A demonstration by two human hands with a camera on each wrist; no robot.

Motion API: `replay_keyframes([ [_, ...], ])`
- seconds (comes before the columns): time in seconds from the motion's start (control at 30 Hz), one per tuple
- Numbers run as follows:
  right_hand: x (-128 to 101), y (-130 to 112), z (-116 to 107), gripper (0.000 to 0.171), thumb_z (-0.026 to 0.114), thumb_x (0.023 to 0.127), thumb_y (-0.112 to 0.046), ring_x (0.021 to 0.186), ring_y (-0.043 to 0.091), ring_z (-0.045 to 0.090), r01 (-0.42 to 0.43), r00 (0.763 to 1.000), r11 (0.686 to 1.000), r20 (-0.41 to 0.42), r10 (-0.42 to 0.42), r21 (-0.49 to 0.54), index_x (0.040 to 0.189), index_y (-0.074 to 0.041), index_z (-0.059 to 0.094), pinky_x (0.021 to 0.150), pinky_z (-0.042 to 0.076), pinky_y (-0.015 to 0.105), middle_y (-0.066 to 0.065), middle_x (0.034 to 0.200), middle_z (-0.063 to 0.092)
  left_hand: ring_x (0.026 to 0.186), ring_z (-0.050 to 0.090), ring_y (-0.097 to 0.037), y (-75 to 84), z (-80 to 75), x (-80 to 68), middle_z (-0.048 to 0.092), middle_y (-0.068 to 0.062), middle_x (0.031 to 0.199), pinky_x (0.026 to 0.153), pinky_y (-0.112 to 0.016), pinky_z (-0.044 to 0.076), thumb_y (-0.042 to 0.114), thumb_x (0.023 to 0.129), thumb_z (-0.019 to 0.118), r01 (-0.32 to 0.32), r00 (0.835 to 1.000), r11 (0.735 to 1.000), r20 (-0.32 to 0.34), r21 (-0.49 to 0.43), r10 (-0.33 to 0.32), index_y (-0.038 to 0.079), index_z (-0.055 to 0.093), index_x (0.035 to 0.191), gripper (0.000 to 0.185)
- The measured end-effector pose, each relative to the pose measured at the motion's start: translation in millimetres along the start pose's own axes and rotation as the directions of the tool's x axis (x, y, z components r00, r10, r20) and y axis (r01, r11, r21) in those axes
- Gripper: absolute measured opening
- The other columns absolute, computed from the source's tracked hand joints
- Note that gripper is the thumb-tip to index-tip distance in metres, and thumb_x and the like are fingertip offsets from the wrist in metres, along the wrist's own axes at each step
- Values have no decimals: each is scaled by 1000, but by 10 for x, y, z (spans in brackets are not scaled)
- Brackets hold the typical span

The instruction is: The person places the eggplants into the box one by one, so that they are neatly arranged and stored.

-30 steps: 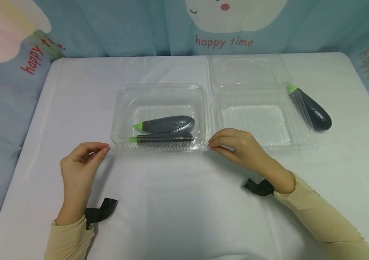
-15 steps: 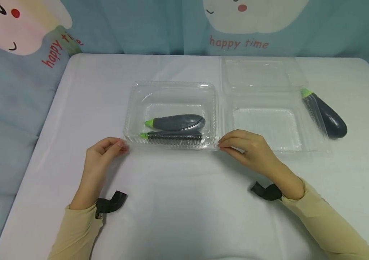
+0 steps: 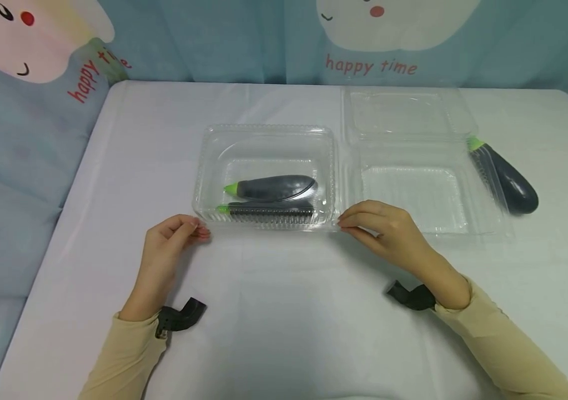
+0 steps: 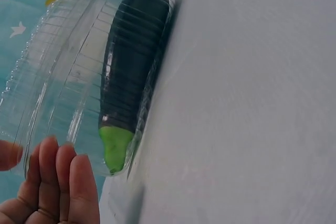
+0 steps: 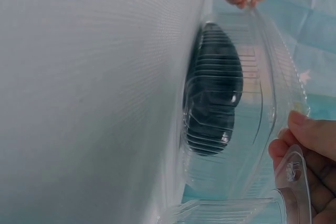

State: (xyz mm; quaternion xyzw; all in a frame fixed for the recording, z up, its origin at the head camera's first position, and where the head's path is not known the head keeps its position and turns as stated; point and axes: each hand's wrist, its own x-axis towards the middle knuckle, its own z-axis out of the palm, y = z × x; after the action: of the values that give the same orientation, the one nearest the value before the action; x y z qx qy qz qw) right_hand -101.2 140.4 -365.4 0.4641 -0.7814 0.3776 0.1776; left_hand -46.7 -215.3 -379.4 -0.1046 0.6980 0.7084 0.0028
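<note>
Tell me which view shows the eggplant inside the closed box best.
The head view: the whole eggplant lies in the clear box. The left wrist view shows its green stem close through ribbed plastic; the right wrist view shows only its rounded end.

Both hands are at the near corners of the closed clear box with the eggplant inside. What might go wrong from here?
1. The right hand pinches only a thin corner of the closed box; the left hand is at the other corner, contact unclear. A lift may flex or tip it.
2. The eggplant lies loose inside and may roll.
3. The open box sits right alongside and may get nudged.
</note>
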Motion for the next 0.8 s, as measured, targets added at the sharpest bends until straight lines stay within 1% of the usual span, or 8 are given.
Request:
replay_keyframes([
  [0.1,-8,6,3,3,72,81,-2,80,19,66,-15,1000,1000,2,15,15,83,-4,71,77,51,17,3,88,68,74,65,-10,-11,5,1,66,0,78,72,-24,55,1,95,49,9,1000,999,9,-43,-9,5,64,81,21],
  [0.23,-15,9,8,26,56,96,-21,81,18,66,-36,999,999,9,36,25,83,-4,71,79,48,14,3,89,68,75,65,-11,-15,-2,-6,65,-1,80,73,-24,55,3,96,49,21,999,996,27,-90,-18,6,64,81,21],
  [0.3,-11,8,8,20,60,94,-17,82,18,66,-38,999,999,13,38,25,83,-3,71,79,49,14,3,89,68,76,64,-12,-14,-6,-12,65,-2,80,74,-24,55,3,96,50,23,999,994,28,-104,-21,5,64,81,21],
  [0.4,-4,8,12,3,70,82,0,82,19,66,-35,999,999,17,34,22,84,-3,70,79,50,16,3,90,68,76,65,-12,-15,-9,-16,65,-2,80,75,-24,55,4,96,52,29,999,991,28,-133,-25,6,65,81,20],
  [0.57,4,11,26,25,76,66,13,82,18,66,-36,999,999,16,36,4,84,-3,70,76,51,19,2,90,68,78,65,-12,-15,-17,-18,65,-2,81,76,-24,55,7,96,54,46,999,987,32,-153,-42,5,66,82,18],
  [0.6,2,11,27,24,76,66,12,81,18,66,-35,999,999,12,35,-3,84,-3,70,75,51,19,2,90,68,78,65,-12,-15,-17,-15,66,-3,81,76,-25,55,7,96,54,50,998,987,35,-154,-45,5,66,82,18],
  [0.73,-11,12,26,5,73,80,-3,82,17,65,-73,997,997,5,73,5,84,-4,71,75,50,18,2,89,68,78,65,-13,-19,-6,-2,66,-3,81,76,-25,55,8,96,54,60,997,984,48,-169,-53,4,65,82,18],
  [0.8,-12,10,21,3,71,83,-8,82,18,65,-88,996,996,-2,88,1,85,-5,71,74,50,18,2,89,67,78,65,-13,-24,1,2,65,-4,81,76,-26,55,7,96,53,63,997,982,53,-181,-54,4,64,81,19],
])
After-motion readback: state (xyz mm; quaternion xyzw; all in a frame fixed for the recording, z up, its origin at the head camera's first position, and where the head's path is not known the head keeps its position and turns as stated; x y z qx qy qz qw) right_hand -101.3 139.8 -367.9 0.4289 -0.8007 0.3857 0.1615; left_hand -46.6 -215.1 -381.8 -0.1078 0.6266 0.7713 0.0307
